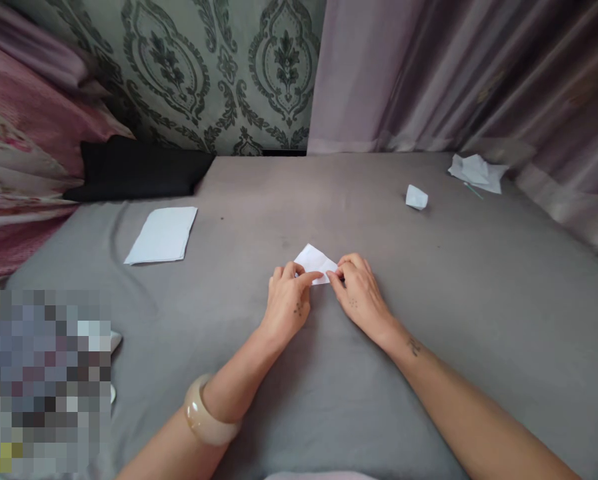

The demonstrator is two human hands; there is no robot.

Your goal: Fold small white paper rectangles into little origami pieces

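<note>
While a small folded piece of white paper is held between two bare hands, its long side is seen running from upper left to lower right. Its pointed end is aimed at the right hand, which is curled almost shut and has that end pinched. The left hand is also nearly closed, and the lower edge of the paper is gripped by it. Both hands are touching the paper, so neither can be called nearer. A cream bangle is worn on the left arm.

The hands are rested on a gray padded surface. A neat stack of white paper is laid well off to the left. A small paper piece is placed farther ahead on the right, and crumpled white paper is left near the far corner. Behind them, a black cushion, green patterned wallpaper, a mauve curtain and pink flowered cloth can be seen.
</note>
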